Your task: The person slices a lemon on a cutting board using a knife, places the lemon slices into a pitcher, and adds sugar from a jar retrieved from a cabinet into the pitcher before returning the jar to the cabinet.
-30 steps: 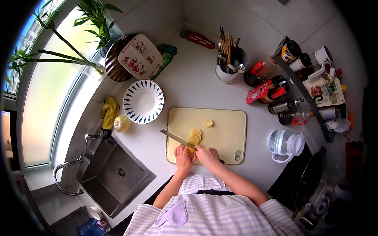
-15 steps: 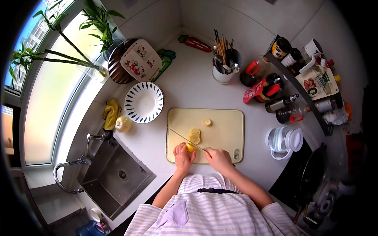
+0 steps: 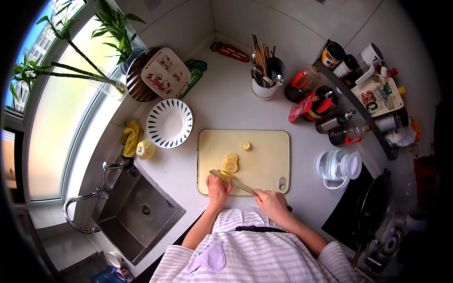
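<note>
My right hand (image 3: 272, 203) is closed round the handle of a kitchen knife (image 3: 239, 185), whose blade slants up and left over the lower part of the cutting board (image 3: 264, 155). Under the blade shows a bit of yellow lemon (image 3: 227, 174), mostly hidden by the knife and fingers. My left hand (image 3: 218, 190) holds that lemon from the near left side, its fingertips close to the blade. Just beyond the knife lie several overlapping lemon slices (image 3: 230, 164). One lemon end piece (image 3: 245, 145) rests apart, further up the board.
A white plate with blue marks (image 3: 170, 123) and a wrapped round item (image 3: 146, 150) stand left of the board, above the sink (image 3: 141, 212). To the right are a clear pitcher (image 3: 336, 167), several bottles (image 3: 321, 104) and a dark pan (image 3: 375, 203). A utensil holder (image 3: 264, 89) stands behind.
The knife has drawn back toward my body and right, its tip now near my left fingers. My right hand has shifted slightly right and down. My left hand stays at the lemon.
</note>
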Demonstrator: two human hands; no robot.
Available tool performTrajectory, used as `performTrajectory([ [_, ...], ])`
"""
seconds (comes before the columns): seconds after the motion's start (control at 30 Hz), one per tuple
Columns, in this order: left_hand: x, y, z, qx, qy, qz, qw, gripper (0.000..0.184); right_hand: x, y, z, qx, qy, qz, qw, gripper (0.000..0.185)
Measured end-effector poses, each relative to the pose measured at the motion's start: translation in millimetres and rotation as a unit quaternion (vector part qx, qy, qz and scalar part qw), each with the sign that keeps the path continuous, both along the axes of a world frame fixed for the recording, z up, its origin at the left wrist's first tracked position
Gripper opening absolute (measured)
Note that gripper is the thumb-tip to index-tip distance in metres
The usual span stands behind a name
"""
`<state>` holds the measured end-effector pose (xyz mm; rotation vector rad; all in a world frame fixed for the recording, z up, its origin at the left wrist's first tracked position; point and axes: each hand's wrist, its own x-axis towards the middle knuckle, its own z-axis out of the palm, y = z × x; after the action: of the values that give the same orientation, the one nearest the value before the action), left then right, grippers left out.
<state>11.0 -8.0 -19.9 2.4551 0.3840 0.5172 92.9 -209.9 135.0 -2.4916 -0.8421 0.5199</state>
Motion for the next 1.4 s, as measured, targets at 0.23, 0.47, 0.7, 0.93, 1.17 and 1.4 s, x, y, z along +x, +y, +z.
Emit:
performTrajectory([
  [0.23,-1.8,1.3,-3.1,-0.002,0.013,-0.006,1.000,0.069,-0.1,1.9,-0.7,-0.018,0.010,-0.001,1.000,0.019],
  [0.47,-4.2,2.2,-6.7,-0.006,0.014,-0.014,1.000,0.078,0.6,4.6,4.7,-0.038,0.020,0.007,0.999,0.021],
  [0.7,-3.1,2.5,-5.1,-0.013,0.001,-0.018,1.000,0.079,1.3,4.8,8.2,-0.038,0.024,0.006,0.999,0.021],
  [0.93,-1.2,2.7,-0.7,0.003,-0.009,-0.019,1.000,0.075,1.7,5.2,8.5,-0.036,0.035,0.000,0.999,0.020],
  [1.17,0.7,0.9,0.3,-0.034,0.008,-0.003,0.999,0.060,0.7,1.5,17.8,-0.068,0.029,-0.023,0.997,0.016],
  [1.4,3.4,0.7,5.8,-0.013,0.000,-0.008,1.000,0.051,4.5,21.0,5.0,-0.073,0.052,-0.016,0.996,0.016],
])
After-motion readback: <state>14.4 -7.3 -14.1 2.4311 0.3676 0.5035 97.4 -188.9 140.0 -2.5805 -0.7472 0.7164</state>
